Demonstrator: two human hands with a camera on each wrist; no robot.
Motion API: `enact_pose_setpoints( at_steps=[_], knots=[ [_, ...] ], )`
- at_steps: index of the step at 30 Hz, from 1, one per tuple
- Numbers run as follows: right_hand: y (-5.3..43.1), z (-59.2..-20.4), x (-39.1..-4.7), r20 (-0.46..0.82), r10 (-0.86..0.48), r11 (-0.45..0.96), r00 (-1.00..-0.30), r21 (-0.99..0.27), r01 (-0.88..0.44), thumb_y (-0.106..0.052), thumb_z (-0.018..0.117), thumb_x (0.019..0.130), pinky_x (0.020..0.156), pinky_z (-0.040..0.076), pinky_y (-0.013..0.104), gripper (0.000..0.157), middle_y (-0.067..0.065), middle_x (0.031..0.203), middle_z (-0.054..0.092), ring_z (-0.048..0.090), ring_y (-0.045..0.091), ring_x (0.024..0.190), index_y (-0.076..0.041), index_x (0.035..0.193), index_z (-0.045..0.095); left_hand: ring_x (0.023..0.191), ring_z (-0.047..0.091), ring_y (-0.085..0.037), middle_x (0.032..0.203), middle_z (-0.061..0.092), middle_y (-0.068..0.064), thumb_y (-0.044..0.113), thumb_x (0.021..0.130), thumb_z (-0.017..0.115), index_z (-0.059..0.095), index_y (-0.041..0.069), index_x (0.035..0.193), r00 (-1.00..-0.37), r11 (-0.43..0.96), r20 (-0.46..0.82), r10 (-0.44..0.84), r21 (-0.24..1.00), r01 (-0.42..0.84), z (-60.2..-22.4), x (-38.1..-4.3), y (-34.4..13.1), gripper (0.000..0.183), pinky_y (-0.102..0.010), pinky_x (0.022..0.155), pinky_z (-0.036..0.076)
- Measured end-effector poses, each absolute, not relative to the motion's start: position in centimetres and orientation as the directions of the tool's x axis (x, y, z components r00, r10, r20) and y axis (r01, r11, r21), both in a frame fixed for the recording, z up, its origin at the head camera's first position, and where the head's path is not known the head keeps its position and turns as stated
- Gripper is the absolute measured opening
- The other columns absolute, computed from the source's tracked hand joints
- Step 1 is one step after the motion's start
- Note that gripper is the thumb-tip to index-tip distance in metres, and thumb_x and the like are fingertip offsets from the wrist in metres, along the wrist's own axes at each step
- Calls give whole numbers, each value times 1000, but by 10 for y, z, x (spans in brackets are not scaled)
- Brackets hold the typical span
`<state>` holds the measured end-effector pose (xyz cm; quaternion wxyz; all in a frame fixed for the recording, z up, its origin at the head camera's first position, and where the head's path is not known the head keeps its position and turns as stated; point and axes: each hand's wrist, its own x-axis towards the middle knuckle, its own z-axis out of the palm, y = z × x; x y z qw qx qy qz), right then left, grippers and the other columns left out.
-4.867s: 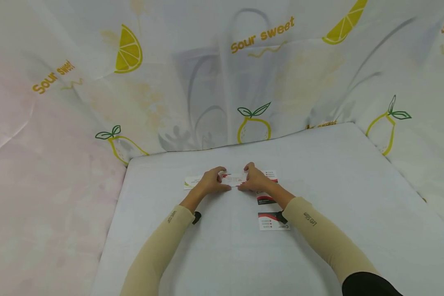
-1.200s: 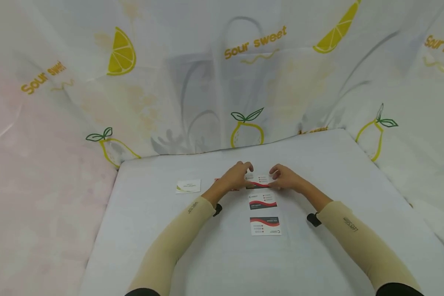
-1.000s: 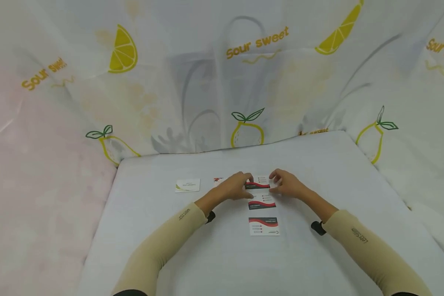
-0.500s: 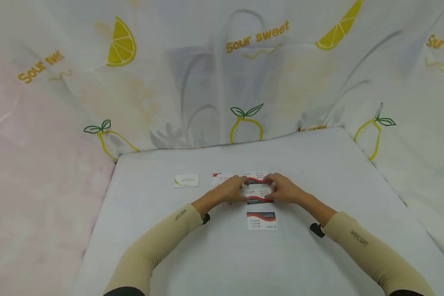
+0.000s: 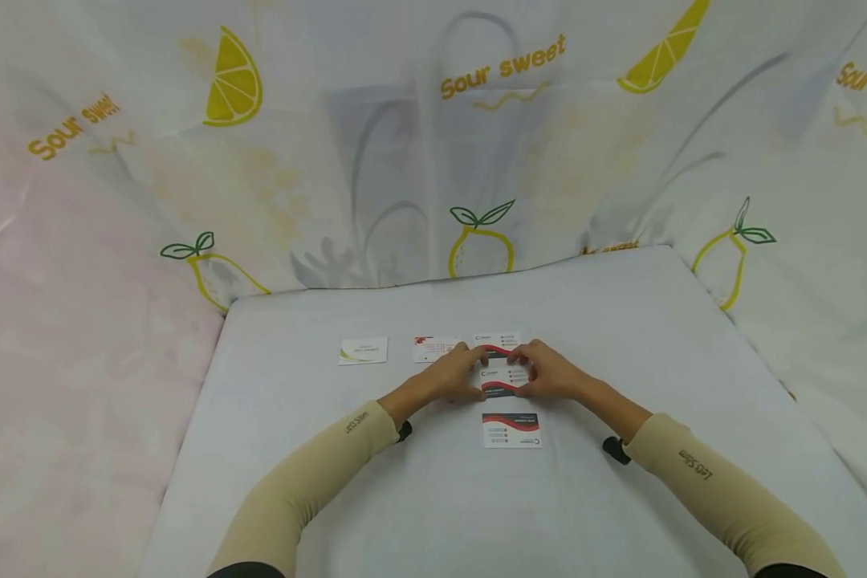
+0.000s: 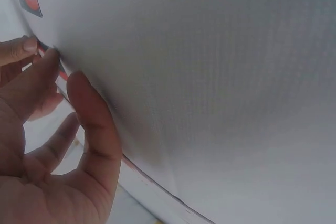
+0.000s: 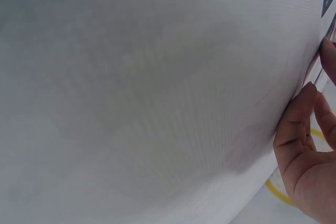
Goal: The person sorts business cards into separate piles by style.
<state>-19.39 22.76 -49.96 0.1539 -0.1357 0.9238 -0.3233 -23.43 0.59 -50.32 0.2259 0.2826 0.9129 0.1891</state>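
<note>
In the head view, a business card (image 5: 504,380) with a red and dark wave lies flat in the middle of a column of three. My left hand (image 5: 457,374) pinches its left side, thumb at the near corner and forefinger at the far one. From the right, my right hand (image 5: 553,372) grips the same card with thumb and forefinger. Partly behind the fingers is the far card (image 5: 496,340) of that column. Nearest me lies a similar card (image 5: 512,431), turned round with its dark band on the far side. The wrist views show both hands' curled fingers, the card mostly hidden.
Left of the column lie a white card with red marks (image 5: 433,348) and a white card with a green curve (image 5: 364,351), roughly level with the far card. A white-covered table (image 5: 405,498) bears everything. Behind it hangs a lemon-print cloth (image 5: 397,160).
My hands have gone from the red-marked card to the column's far card, then nearer me to the middle card, which they now hold from both sides.
</note>
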Motion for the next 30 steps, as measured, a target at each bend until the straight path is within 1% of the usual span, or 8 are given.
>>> enact_pose_setpoints(
  at_steps=[4,12,15,23,28,30],
  knots=[
    [227,-502,-195,-208,-355,767,-911,-622,-157,-15,82,79,70,45,26,48,12,113,54,50,18,82,-6,121,61,99,54,-19,121,52,-6,31,79,84,57,21,128,-740,774,-314,594,475,420,-502,-231,7,57,-32,87,49],
    [227,-507,-199,-222,-348,795,-911,-585,-161,-18,83,79,72,43,27,43,11,113,53,50,18,83,-7,115,62,96,54,-16,113,54,-2,28,79,84,60,17,125,-742,772,-307,595,473,424,-501,-229,11,53,-28,84,48],
    [226,-507,-200,-227,-344,800,-911,-579,-158,-19,83,79,72,43,27,44,12,113,53,50,18,83,-7,115,62,95,53,-15,110,55,-1,27,79,84,62,16,124,-745,769,-298,597,478,424,-502,-230,13,51,-27,84,47],
    [224,-504,-200,-257,-306,808,-917,-580,-107,-20,84,78,76,43,30,46,13,109,48,50,20,87,-6,114,59,98,54,-16,116,53,-5,27,80,83,61,15,123,-745,766,-297,597,488,419,-502,-228,13,49,-30,89,48],
    [224,-505,-200,-248,-310,801,-918,-588,-112,-20,84,77,90,47,40,49,14,114,56,52,25,101,-6,116,57,100,54,-18,119,52,-7,27,80,83,59,15,123,-753,766,-291,590,497,408,-501,-227,12,51,-32,91,48],
    [224,-505,-200,-249,-304,798,-920,-594,-103,-20,82,79,94,46,44,47,14,115,58,53,27,104,-5,116,58,99,54,-17,119,53,-7,27,81,83,57,16,123,-755,766,-289,588,498,406,-502,-227,12,51,-32,90,49]
  ],
)
